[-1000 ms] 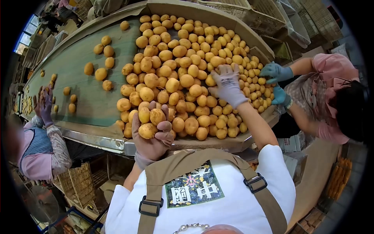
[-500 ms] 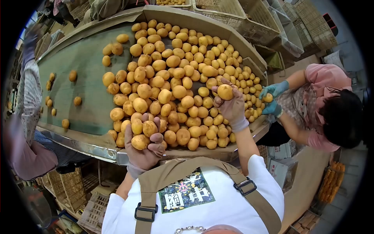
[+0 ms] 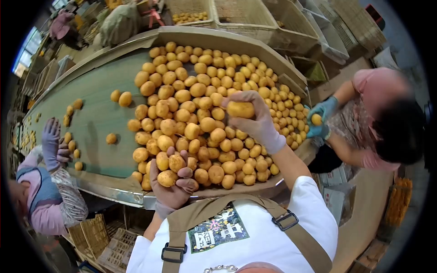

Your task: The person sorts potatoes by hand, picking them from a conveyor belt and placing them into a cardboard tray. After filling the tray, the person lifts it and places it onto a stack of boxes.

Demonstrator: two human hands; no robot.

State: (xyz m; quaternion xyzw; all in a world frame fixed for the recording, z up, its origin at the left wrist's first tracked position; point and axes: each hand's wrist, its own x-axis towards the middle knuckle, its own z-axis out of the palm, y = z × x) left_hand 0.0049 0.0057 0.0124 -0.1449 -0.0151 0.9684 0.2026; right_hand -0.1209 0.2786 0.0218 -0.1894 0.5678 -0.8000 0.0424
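My left hand [image 3: 171,193], in a thin glove, is palm up at the near edge of a big heap of yellow potatoes [image 3: 207,125]. Its fingers curl around a couple of potatoes [image 3: 167,178]. Raised over the heap, my gloved right hand [image 3: 261,125] grips one potato [image 3: 240,109] between thumb and fingers. The potatoes under it are partly hidden by the hand.
A green conveyor belt [image 3: 98,132] with scattered potatoes runs left, bordered by a metal edge [image 3: 123,196]. A co-worker at right holds a potato in blue gloves [image 3: 324,110]; another at left reaches a gloved hand [image 3: 52,143] over the belt. Crates [image 3: 246,34] stand behind.
My right hand has moved left over the heap, its potato now turned sideways. My left hand keeps its potatoes. The left co-worker's hand has come over the belt, and belt potatoes have shifted.
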